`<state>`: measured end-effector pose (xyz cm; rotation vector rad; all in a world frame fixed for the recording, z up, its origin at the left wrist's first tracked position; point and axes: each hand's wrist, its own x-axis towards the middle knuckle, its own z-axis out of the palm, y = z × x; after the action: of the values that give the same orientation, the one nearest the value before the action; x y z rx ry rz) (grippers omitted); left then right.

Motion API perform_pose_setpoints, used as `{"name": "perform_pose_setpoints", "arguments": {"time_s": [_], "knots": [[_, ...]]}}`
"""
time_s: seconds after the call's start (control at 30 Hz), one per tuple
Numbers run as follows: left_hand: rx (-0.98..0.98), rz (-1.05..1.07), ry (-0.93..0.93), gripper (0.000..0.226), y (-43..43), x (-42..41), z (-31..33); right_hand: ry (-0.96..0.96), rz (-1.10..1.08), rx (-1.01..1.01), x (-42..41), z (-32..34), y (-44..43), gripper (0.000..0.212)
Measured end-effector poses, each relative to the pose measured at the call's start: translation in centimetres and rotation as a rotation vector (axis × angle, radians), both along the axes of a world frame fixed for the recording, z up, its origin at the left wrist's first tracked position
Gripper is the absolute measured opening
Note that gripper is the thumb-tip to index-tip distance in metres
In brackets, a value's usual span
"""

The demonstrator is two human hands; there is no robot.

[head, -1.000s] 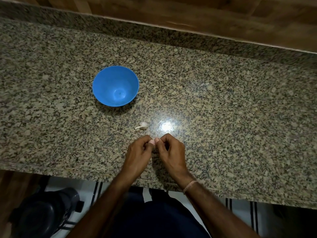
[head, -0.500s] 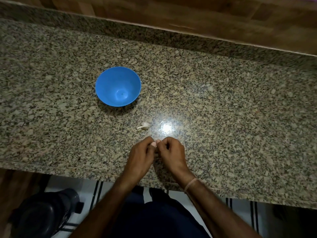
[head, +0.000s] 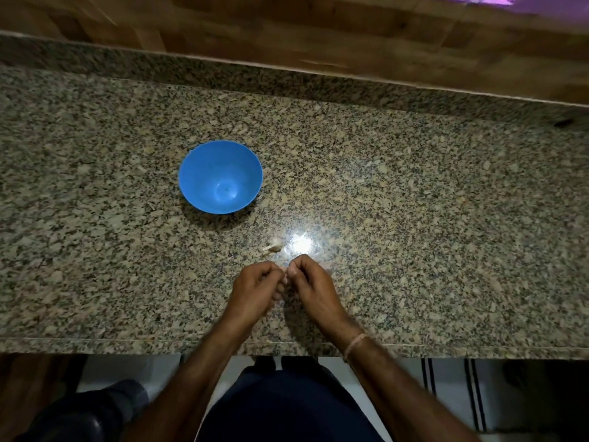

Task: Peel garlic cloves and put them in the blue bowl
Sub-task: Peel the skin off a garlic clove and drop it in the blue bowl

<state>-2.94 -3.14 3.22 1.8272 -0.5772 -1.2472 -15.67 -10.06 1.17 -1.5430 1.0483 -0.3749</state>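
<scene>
Two grips meeting low over the near edge of the speckled granite bench point(head: 414, 234): left grip point(head: 255, 288) and right grip point(head: 310, 285), knuckles up, fingers curled in, together pinching a small pale garlic clove point(head: 286, 275) between their tips, just above the stone. Hard to tell, through the blur, the amount of papery skin left on it; only a pinkish-white sliver showing between the fingertips. Judged step: peeling.

Risks from here:
- a slick clove squirting out of so small a pinch and skittering off the front edge to the floor
- torn skin sticking to a finger and riding along into the bowl
- a nail digging in and bruising the flesh

Just beyond the knuckles, beside a bright glare spot, a second small whitish garlic piece with a thin tail point(head: 272, 247), lying loose on the bench. Farther back and to the left, well apart from both grips, a round blue plastic bowl point(head: 207, 173), upright, no clove showing inside. Behind that, a raised granite lip point(head: 223, 71), then brown wooden panelling point(head: 287, 33).
</scene>
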Motion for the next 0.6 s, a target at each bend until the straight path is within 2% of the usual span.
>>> {"name": "perform_pose_setpoints", "arguments": {"time_s": [0.07, 0.13, 0.3, 0.37, 0.47, 0.5, 0.53, 0.6], "knots": [[-0.026, -0.033, 0.115, 0.024, -0.1, 0.8, 0.1, -0.022, -0.028, 0.026, 0.4, 0.2, 0.6, 0.023], [-0.079, -0.05, 0.151, 0.018, 0.0, 1.0, -0.2, -0.028, -0.096, 0.072, 0.8, 0.2, 1.3, 0.023], [-0.176, 0.029, 0.055, 0.013, 0.4, 0.1, -0.6, -0.032, -0.258, 0.143, 1.6, 0.6, 2.6, 0.027], [-0.089, 0.038, 0.173, 0.017, 0.1, 0.1, -0.7, -0.054, -0.282, 0.134, 1.7, 0.7, 2.8, 0.026], [0.047, 0.097, 0.499, 0.02, -0.8, 0.1, -0.4, -0.063, -0.273, 0.001, 1.5, 1.0, 2.6, 0.024], [0.046, 0.119, 0.529, 0.021, -0.9, -0.1, -0.3, -0.064, -0.271, -0.025, 1.4, 0.9, 2.4, 0.023], [0.021, 0.118, 0.474, 0.022, -1.0, -0.4, -0.3, -0.063, -0.277, -0.014, 1.4, 0.7, 2.3, 0.024], [-0.055, 0.079, 0.194, 0.02, -1.1, -0.9, -0.4, -0.062, -0.293, 0.087, 1.4, 0.4, 1.8, 0.026]]}}
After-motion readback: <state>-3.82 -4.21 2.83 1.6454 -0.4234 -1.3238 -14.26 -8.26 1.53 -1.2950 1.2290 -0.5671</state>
